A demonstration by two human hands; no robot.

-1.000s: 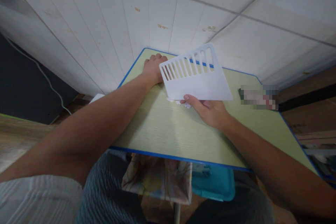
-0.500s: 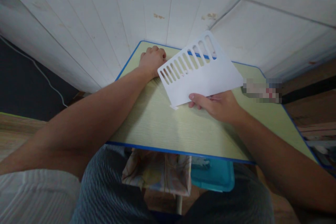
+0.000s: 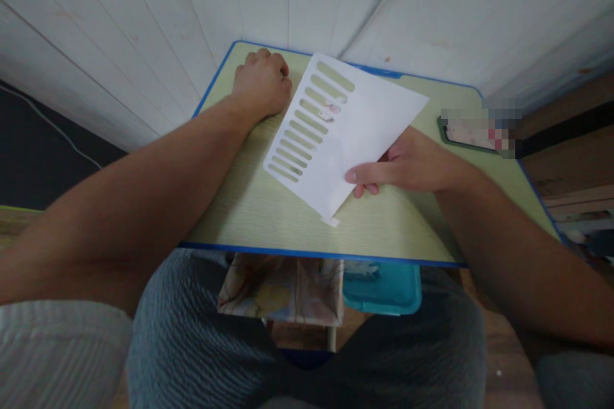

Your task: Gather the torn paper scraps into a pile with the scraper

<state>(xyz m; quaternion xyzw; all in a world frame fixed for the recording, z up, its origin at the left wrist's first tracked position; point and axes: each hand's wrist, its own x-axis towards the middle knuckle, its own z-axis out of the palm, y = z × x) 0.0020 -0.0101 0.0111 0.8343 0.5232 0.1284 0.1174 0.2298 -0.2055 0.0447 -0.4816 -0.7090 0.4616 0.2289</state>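
I see the white slotted card (image 3: 357,124) mid-frame, its long axis running from lower centre toward the upper right, slotted edge facing upper left. The right hand (image 3: 405,163) pinches its lower-right edge, thumb on top, fingertips showing beneath. The left hand (image 3: 263,84), loosely curled, rests on the desk (image 3: 393,227) upper left of the card; I can't tell whether it grips anything. A phone (image 3: 467,134) lies at right, and a patterned bin (image 3: 283,297) shows at lower centre.
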